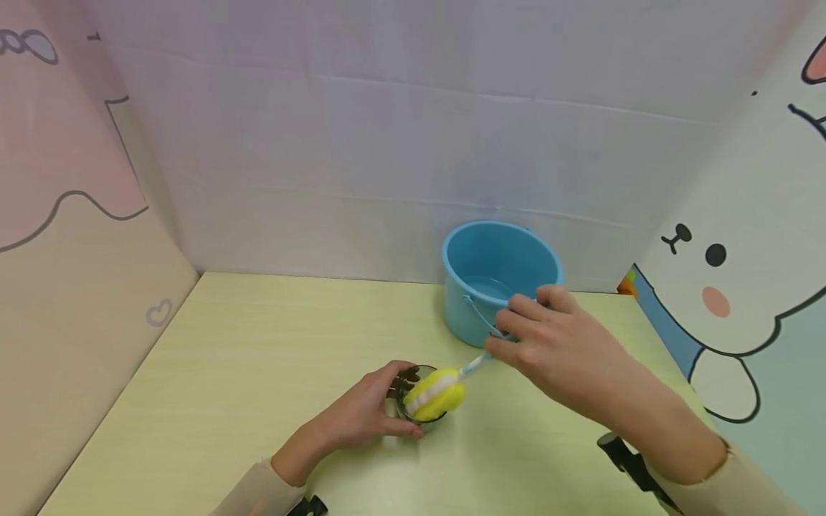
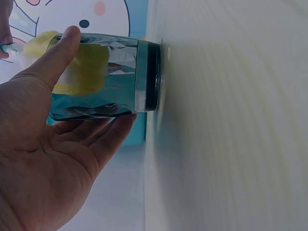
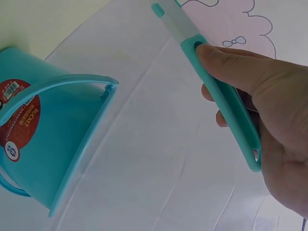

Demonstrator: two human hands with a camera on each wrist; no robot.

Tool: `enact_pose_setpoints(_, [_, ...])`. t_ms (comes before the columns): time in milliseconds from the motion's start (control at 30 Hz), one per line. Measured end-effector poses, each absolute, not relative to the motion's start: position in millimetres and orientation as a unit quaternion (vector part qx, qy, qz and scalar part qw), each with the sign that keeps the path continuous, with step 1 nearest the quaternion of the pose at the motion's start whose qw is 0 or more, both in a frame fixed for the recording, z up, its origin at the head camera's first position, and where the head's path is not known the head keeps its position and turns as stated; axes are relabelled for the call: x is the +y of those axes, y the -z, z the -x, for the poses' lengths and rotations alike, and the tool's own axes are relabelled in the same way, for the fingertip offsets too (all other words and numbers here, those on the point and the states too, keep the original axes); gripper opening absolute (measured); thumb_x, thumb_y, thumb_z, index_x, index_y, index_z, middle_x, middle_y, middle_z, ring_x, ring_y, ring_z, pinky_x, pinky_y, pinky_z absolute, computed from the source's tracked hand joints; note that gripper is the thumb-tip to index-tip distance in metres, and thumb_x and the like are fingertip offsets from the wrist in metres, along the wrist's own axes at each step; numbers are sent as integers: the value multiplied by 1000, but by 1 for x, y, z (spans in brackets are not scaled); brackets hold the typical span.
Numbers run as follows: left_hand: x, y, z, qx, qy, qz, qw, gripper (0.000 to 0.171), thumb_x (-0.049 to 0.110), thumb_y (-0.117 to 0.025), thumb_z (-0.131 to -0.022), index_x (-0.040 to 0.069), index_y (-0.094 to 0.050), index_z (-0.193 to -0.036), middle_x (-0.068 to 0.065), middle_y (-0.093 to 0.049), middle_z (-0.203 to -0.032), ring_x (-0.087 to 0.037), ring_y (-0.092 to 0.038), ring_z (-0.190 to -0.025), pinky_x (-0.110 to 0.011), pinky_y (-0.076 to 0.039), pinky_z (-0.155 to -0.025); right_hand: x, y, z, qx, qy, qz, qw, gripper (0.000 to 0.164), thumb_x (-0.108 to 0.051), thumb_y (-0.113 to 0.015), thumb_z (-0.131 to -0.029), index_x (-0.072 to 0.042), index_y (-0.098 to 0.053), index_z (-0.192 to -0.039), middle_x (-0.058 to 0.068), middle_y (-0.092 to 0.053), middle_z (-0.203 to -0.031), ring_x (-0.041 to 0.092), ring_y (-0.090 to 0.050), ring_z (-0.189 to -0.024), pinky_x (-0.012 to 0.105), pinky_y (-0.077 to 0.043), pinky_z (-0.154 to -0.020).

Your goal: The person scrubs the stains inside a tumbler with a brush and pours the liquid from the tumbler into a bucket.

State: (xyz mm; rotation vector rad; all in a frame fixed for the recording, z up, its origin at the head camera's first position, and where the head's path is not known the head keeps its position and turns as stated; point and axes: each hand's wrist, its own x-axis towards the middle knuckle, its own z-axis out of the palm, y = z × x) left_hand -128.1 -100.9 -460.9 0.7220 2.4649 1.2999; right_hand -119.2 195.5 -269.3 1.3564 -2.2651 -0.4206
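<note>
My left hand (image 1: 371,408) grips a clear, faceted drinking glass (image 2: 122,67) that stands upright on the table, thumb on one side and fingers on the other. Inside the glass sits the yellow and white sponge head (image 1: 434,394) of a bottle brush, partly sticking out over the rim. The brush's teal and white handle (image 3: 224,106) slants up to the right, and my right hand (image 1: 555,351) holds it, with the thumb pressed along the grip in the right wrist view.
A blue bucket (image 1: 454,315) with a handle and a red label (image 3: 24,115) stands behind the glass, close to my right hand. The pale yellow table (image 1: 258,344) meets a white back wall (image 1: 387,143). Printed panels rise at both sides.
</note>
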Motion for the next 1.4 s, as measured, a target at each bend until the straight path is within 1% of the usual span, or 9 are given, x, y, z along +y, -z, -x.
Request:
enact_pose_setpoints(200, [-101, 461, 128, 847, -450, -249, 132, 98, 43, -96, -79, 11, -44, -155, -1, -62, -141, -19, -59, -128, -46, -49, -110, 192, 275, 123, -819, 155, -501, 233, 31, -12, -94, -80, -18, -75, -103, 3, -60, -91, 24, -49, -88, 41, -40, -79])
enact_pose_setpoints(500, [-100, 462, 128, 839, -462, -257, 130, 92, 38, -97, -79, 13, -46, -152, 5, -63, -134, -13, -61, -120, -40, -51, -107, 184, 290, 130, -816, 159, -501, 241, 29, -18, -95, -81, -19, -77, -104, 3, -64, -95, 25, -49, -89, 41, -41, -80])
enact_pose_setpoints(633, [-100, 462, 129, 832, -471, -261, 131, 90, 35, -97, -79, 15, -47, -150, 8, -64, -131, -11, -62, -117, -37, -51, -105, 180, 297, 132, -814, 160, -500, 250, 27, -21, -94, -82, -19, -78, -104, 4, -64, -95, 26, -49, -90, 42, -40, -81])
enact_pose_setpoints(767, [-100, 461, 129, 831, -472, -263, 130, 90, 35, -97, -79, 15, -47, -151, 9, -63, -129, -11, -62, -116, -36, -52, -104, 177, 300, 134, -812, 173, -498, 251, 26, -24, -94, -83, -19, -76, -101, 5, -63, -94, 26, -47, -89, 43, -39, -81])
enact_pose_setpoints(1067, [-100, 460, 128, 834, -470, -255, 139, 90, 37, -97, -80, 15, -46, -151, 7, -63, -130, -12, -62, -117, -36, -52, -105, 170, 295, 135, -801, 204, -506, 247, 25, -29, -94, -84, -20, -78, -100, 5, -62, -94, 27, -50, -93, 45, -43, -86])
enact_pose_setpoints(1267, [-99, 460, 127, 835, -469, -254, 134, 90, 36, -96, -80, 10, -46, -151, 3, -63, -133, -16, -62, -120, -40, -52, -106, 167, 291, 135, -798, 211, -512, 238, 20, -25, -93, -84, -21, -77, -96, 3, -60, -90, 26, -49, -90, 44, -41, -85])
enact_pose_setpoints(1400, [-99, 460, 127, 840, -461, -254, 130, 91, 36, -96, -80, 11, -46, -152, 2, -63, -135, -18, -61, -125, -43, -50, -109, 166, 288, 135, -795, 221, -518, 225, 19, -25, -93, -84, -23, -77, -95, 3, -61, -90, 25, -50, -91, 43, -41, -85])
